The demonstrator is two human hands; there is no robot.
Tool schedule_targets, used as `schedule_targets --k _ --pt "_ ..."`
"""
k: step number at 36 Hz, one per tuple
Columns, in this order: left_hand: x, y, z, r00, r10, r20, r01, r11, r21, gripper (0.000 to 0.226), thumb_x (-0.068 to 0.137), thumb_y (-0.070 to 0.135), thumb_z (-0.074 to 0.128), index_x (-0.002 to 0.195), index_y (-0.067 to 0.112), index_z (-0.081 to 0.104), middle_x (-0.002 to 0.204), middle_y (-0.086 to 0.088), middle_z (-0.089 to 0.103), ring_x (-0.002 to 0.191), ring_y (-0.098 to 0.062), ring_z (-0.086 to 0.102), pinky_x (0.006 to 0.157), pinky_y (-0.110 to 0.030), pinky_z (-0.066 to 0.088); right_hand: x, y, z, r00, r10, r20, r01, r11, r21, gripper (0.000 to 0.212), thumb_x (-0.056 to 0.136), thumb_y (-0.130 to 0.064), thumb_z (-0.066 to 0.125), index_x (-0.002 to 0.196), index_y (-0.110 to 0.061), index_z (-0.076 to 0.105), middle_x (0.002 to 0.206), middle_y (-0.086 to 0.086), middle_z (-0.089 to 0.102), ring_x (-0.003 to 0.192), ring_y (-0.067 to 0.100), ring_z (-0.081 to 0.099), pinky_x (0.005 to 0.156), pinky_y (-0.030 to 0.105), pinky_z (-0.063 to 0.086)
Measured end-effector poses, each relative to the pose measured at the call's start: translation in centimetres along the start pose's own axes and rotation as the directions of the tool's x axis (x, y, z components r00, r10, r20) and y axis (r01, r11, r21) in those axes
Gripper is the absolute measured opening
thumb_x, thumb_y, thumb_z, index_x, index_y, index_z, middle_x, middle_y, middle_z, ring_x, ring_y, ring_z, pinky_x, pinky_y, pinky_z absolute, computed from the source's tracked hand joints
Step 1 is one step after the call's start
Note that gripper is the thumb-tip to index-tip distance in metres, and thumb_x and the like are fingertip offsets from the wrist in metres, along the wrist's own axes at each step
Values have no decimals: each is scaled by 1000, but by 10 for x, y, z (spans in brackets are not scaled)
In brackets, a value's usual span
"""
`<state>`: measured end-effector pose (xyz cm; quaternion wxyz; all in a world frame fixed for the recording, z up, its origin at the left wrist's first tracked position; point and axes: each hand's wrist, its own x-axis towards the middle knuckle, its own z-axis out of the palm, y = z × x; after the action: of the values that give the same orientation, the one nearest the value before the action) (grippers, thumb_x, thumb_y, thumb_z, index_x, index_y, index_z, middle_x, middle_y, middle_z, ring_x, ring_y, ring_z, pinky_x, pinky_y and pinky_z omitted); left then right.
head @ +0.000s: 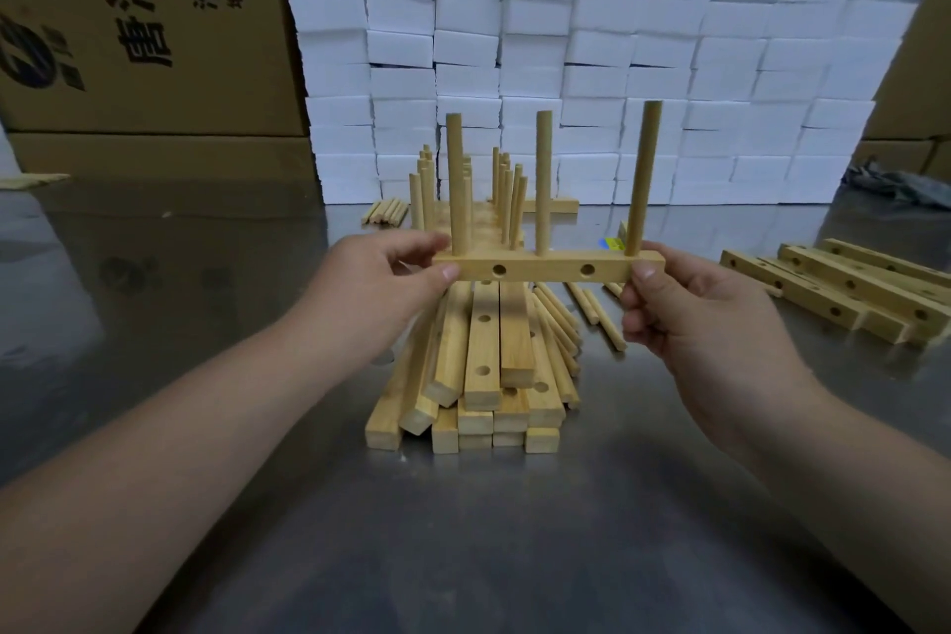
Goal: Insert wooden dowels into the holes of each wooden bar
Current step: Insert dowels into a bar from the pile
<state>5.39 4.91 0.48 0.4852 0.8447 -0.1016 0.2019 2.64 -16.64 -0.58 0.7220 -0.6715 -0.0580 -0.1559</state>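
Wooden bar [548,269] held level above the tabletop [489,541], three dowels [543,180] standing upright in its top face.

The left hand [381,283] pinches the bar's left end between thumb and fingers; the right hand [689,309] pinches the right end likewise. Two holes on the near face are unfilled. Directly beneath lies a pile of bare bars [483,376], with loose dowels [597,309] just beside it. Fitted bars [507,201] stand behind. More bars [849,294] lie to the right. White foam blocks [617,67] are stacked at the back, with cardboard boxes [144,16] beyond.
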Motion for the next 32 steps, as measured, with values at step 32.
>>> schedule_targets --k 32 --pt "41 -87 -17 917 -307 -256 395 790 468 34 88 34 62 117 15 64 117 -4 64 106 -26 56 81 -33 44 3 13 1 999 33 33 -28 987 -161 15 93 -17 50 92 -24 63 53 -9 59 47 5 52 48 17 47"
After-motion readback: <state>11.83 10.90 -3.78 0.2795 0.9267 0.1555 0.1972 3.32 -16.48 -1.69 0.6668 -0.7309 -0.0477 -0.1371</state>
